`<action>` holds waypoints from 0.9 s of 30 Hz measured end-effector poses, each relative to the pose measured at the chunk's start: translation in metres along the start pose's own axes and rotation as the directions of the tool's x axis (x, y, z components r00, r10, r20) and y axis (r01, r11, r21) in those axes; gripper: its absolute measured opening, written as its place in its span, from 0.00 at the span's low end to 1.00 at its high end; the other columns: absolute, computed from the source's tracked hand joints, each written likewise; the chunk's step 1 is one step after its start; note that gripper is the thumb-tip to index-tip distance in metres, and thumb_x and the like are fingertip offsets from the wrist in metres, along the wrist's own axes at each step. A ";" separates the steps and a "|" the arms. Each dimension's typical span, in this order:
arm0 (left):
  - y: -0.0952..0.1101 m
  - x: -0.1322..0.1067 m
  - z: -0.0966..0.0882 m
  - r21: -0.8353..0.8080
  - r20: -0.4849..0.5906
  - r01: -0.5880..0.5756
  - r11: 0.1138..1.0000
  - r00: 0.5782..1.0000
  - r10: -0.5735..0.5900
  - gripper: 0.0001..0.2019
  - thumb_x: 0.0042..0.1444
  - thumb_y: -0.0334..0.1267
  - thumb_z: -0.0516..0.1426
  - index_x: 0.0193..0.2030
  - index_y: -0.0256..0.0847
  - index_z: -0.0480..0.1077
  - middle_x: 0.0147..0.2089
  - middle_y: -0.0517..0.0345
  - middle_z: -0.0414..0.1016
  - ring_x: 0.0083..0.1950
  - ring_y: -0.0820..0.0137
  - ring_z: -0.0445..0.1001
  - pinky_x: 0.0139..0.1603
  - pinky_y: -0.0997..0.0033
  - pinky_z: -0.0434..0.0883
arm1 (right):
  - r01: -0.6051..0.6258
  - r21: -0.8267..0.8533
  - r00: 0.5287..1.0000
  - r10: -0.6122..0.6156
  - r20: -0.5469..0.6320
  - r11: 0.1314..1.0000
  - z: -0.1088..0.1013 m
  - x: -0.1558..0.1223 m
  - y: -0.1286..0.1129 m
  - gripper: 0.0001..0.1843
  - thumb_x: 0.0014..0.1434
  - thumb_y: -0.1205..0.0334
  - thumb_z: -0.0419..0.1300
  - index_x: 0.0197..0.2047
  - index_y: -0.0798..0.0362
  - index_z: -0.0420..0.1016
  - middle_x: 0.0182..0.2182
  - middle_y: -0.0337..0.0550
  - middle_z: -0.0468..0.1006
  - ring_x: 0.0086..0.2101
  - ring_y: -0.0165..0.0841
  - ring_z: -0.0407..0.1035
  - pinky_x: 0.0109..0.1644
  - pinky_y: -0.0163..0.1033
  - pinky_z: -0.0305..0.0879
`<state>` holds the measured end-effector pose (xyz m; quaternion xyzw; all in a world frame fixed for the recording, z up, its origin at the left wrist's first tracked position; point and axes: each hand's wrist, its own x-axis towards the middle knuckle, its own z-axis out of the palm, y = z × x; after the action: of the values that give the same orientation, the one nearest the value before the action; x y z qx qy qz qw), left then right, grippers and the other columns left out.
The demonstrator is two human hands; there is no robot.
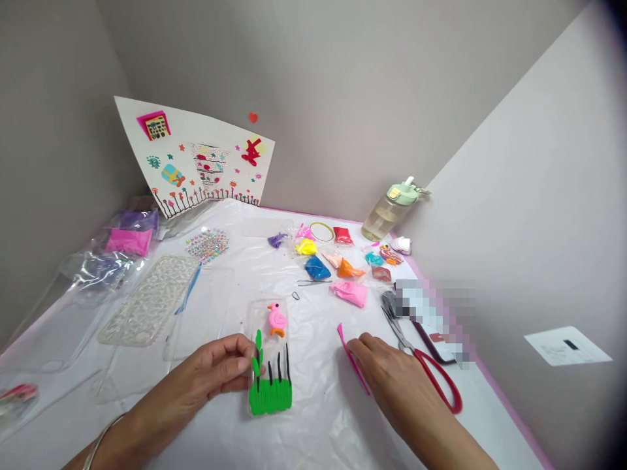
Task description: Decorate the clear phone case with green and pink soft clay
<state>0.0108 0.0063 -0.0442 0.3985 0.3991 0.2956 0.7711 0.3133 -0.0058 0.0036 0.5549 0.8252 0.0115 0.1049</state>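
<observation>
A clear phone case [271, 356] lies on the white plastic-covered table [318, 431]. It carries green clay grass, black stems, a green leaf and a pink clay bird. My left hand [215, 369] grips the case's left edge with curled fingers. My right hand [386, 375] rests on the table to the right. Its fingertips touch a thin pink modelling tool [351, 356], with the fingers pressed together and bent over it.
Red-handled scissors [431, 372] lie just right of my right hand. Several small bags of coloured clay [337, 267] sit farther back, with a green-lidded bottle [392, 209]. Other clear cases [151, 300], rhinestones [208, 244] and a decorated paper sheet [200, 163] stand to the left.
</observation>
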 end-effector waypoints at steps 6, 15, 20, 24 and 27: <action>0.001 -0.001 0.001 -0.008 0.006 0.003 1.000 1.000 -0.003 0.11 0.59 0.48 0.62 0.38 0.43 0.72 0.42 0.58 0.72 0.48 0.65 0.68 0.54 0.66 0.67 | -0.069 0.011 0.997 0.069 -0.025 0.998 0.012 0.002 -0.006 0.12 0.58 0.78 0.55 0.32 0.51 0.66 0.28 0.40 0.76 0.24 0.35 0.73 0.24 0.37 0.41; 0.007 -0.003 0.003 -0.054 0.053 -0.018 0.998 0.998 0.021 0.09 0.60 0.46 0.61 0.37 0.43 0.70 0.45 0.57 0.75 0.51 0.63 0.70 0.57 0.64 0.65 | -0.200 0.167 0.979 0.203 -0.002 0.966 0.002 0.007 -0.005 0.11 0.57 0.77 0.56 0.29 0.51 0.66 0.28 0.39 0.76 0.25 0.35 0.71 0.25 0.37 0.46; 0.005 -0.003 0.002 -0.073 0.064 -0.033 0.997 0.997 0.037 0.07 0.61 0.43 0.61 0.37 0.43 0.70 0.44 0.57 0.73 0.50 0.64 0.69 0.57 0.64 0.65 | -0.115 0.773 0.973 0.229 -0.040 0.624 -0.016 0.004 -0.012 0.07 0.66 0.62 0.55 0.35 0.48 0.72 0.30 0.36 0.76 0.30 0.33 0.70 0.33 0.37 0.62; 0.003 -0.003 0.002 -0.083 0.074 -0.042 0.996 0.996 0.049 0.06 0.62 0.41 0.59 0.38 0.43 0.71 0.41 0.58 0.72 0.48 0.65 0.69 0.57 0.63 0.66 | 0.045 0.961 0.967 0.232 -0.110 0.272 -0.023 0.003 -0.021 0.07 0.63 0.59 0.61 0.33 0.49 0.76 0.31 0.37 0.73 0.32 0.32 0.67 0.35 0.36 0.63; 0.003 -0.004 0.002 -0.094 0.072 -0.039 0.995 0.996 0.046 0.06 0.62 0.41 0.60 0.38 0.42 0.70 0.43 0.58 0.73 0.49 0.65 0.69 0.56 0.64 0.66 | 0.106 0.991 0.966 0.229 -0.121 0.076 -0.027 0.003 -0.030 0.08 0.62 0.56 0.64 0.33 0.49 0.78 0.30 0.38 0.71 0.30 0.31 0.65 0.32 0.35 0.62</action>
<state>0.0102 0.0035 -0.0391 0.3814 0.3478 0.3151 0.7964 0.2798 -0.0115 0.0254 0.5060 0.5939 -0.4783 -0.4030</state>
